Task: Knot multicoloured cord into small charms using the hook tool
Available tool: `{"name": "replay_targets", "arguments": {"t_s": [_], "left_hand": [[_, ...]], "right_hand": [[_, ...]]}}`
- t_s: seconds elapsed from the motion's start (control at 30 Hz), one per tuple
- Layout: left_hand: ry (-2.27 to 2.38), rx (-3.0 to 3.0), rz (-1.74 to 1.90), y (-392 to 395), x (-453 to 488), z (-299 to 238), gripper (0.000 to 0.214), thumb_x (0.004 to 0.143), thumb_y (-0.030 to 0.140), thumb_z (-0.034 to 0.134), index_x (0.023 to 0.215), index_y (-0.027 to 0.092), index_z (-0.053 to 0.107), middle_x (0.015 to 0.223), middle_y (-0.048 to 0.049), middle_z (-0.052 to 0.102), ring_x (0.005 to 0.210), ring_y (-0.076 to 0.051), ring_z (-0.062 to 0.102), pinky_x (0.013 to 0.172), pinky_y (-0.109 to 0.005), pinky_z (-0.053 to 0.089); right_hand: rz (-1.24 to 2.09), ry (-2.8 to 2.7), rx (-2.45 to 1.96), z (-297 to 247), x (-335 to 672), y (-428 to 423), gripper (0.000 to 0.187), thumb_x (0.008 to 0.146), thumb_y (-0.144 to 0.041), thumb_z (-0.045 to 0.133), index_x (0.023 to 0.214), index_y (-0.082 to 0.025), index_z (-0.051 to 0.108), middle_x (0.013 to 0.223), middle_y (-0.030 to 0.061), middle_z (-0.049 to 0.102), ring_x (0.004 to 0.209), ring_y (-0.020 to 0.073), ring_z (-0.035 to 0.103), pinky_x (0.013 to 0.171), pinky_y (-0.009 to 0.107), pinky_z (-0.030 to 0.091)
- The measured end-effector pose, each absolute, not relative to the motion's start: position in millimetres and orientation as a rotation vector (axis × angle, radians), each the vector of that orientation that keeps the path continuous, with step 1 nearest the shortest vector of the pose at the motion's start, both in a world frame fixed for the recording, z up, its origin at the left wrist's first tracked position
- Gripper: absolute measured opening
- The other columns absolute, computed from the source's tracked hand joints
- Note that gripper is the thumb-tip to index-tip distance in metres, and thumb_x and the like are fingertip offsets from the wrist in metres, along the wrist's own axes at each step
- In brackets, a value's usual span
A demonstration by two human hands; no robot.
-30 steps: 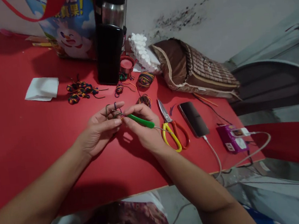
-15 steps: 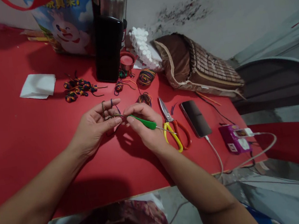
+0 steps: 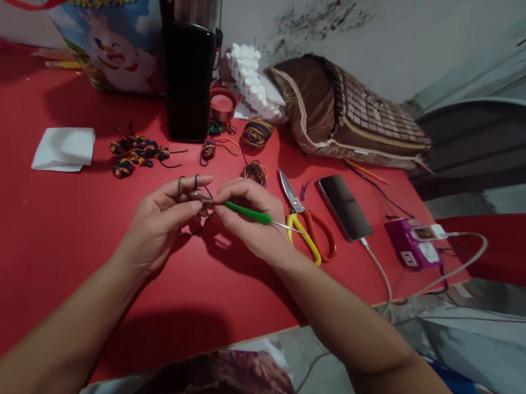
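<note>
My left hand (image 3: 158,226) is over the red table (image 3: 22,233), fingers pinched on thin coloured cords (image 3: 188,186) looped round my index finger. Touching it from the right, my right hand (image 3: 251,224) grips a green-handled hook tool (image 3: 248,213), whose metal tip points into the cords between my fingers. A dark strand hangs below my left hand onto the table.
Yellow-and-red scissors (image 3: 307,226) lie just right of my right hand, then a phone (image 3: 343,206) on a cable and a purple power strip (image 3: 413,247). Behind are knotted cord pieces (image 3: 135,154), cord coils (image 3: 256,132), white paper (image 3: 64,148), a black flask (image 3: 189,78) and a brown cushion (image 3: 344,117).
My hands stay joined on the cords and tool. The view has shifted slightly, and the dark strand now hangs lower under my left hand.
</note>
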State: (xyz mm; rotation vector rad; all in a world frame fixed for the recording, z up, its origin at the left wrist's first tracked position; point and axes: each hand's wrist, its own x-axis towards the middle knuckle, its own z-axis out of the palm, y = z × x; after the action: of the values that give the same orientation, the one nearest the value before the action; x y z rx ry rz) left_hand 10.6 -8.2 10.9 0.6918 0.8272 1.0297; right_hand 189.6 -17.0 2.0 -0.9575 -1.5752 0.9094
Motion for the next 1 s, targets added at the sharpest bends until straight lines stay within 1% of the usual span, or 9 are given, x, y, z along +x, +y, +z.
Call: {"name": "replay_targets", "arguments": {"t_s": [0.07,0.13,0.27,0.33,0.5,0.73,0.9,0.97,1.0], "left_hand": [[0.850,0.689,1.006,-8.4,10.3,10.3,0.036,0.075,0.026,0.092,0.110,0.023,0.083,0.089,-0.0019,0.071,0.070,-0.010,0.065,0.063,-0.021,0.054],[0.895,0.709,0.986,-8.9,10.3,9.4,0.036,0.074,0.028,0.094,0.109,0.025,0.083,0.090,-0.0006,0.071,0.069,-0.009,0.064,0.065,-0.022,0.056],[0.957,0.726,0.998,-9.5,10.4,8.3,0.038,0.069,0.023,0.096,0.105,0.025,0.083,0.094,-0.0008,0.073,0.074,-0.011,0.067,0.068,-0.025,0.059],[0.972,0.721,1.017,-9.4,10.0,8.5,0.039,0.068,0.020,0.096,0.104,0.024,0.083,0.092,-0.0010,0.074,0.073,-0.012,0.069,0.068,-0.026,0.061],[0.994,0.716,1.018,-8.5,8.2,11.0,0.041,0.066,0.016,0.095,0.105,0.021,0.081,0.088,-0.0018,0.077,0.072,-0.013,0.071,0.070,-0.026,0.062],[0.990,0.701,1.016,-7.6,8.0,17.8,0.050,0.068,0.015,0.093,0.116,0.020,0.079,0.077,0.0014,0.073,0.068,-0.013,0.071,0.068,-0.026,0.060],[0.967,0.699,0.987,-7.0,6.7,16.9,0.047,0.070,0.020,0.094,0.114,0.020,0.080,0.078,0.0012,0.072,0.062,-0.011,0.066,0.061,-0.023,0.056],[0.951,0.715,1.001,-5.7,6.5,15.5,0.046,0.074,0.023,0.093,0.118,0.022,0.079,0.081,0.0007,0.072,0.059,-0.010,0.062,0.059,-0.023,0.055],[0.945,0.732,1.020,-4.6,6.5,14.5,0.045,0.078,0.027,0.091,0.121,0.023,0.079,0.082,0.0003,0.072,0.057,-0.009,0.059,0.057,-0.022,0.053]], "right_hand": [[0.935,-1.568,-0.961,1.4,190.3,-16.4,0.007,0.093,-0.019,0.071,0.095,-0.026,0.069,0.092,-0.0007,0.071,0.083,0.0140,0.068,0.078,0.030,0.056],[0.958,-1.562,-0.968,1.0,190.5,-16.3,0.005,0.093,-0.021,0.072,0.094,-0.025,0.069,0.091,-0.0009,0.071,0.081,0.0138,0.067,0.075,0.030,0.056],[0.966,-1.576,-0.993,1.9,190.4,-16.6,0.004,0.092,-0.023,0.073,0.092,-0.026,0.070,0.088,-0.0015,0.070,0.078,0.0139,0.065,0.070,0.029,0.054],[0.944,-1.584,-0.995,2.7,190.5,-16.4,0.005,0.092,-0.022,0.074,0.092,-0.026,0.071,0.087,-0.0019,0.069,0.078,0.0136,0.064,0.069,0.028,0.053],[0.901,-1.596,-0.997,4.0,191.3,-16.4,0.006,0.091,-0.020,0.075,0.093,-0.024,0.072,0.089,-0.0015,0.070,0.076,0.0122,0.063,0.072,0.028,0.053],[0.878,-1.614,-1.015,4.7,189.9,-18.8,0.004,0.092,-0.021,0.075,0.092,-0.025,0.073,0.089,-0.0004,0.071,0.079,0.0140,0.065,0.075,0.031,0.053],[0.924,-1.545,-1.032,6.4,190.1,-18.0,0.004,0.090,-0.023,0.076,0.091,-0.025,0.072,0.089,0.0004,0.073,0.083,0.0158,0.069,0.079,0.032,0.058],[0.924,-1.518,-1.031,6.8,191.2,-17.3,0.005,0.090,-0.024,0.076,0.090,-0.025,0.072,0.090,0.0006,0.074,0.084,0.0160,0.070,0.080,0.032,0.059],[0.923,-1.504,-1.026,6.6,191.9,-16.9,0.005,0.089,-0.024,0.077,0.090,-0.025,0.072,0.090,0.0007,0.073,0.084,0.0160,0.070,0.079,0.032,0.059]]}}
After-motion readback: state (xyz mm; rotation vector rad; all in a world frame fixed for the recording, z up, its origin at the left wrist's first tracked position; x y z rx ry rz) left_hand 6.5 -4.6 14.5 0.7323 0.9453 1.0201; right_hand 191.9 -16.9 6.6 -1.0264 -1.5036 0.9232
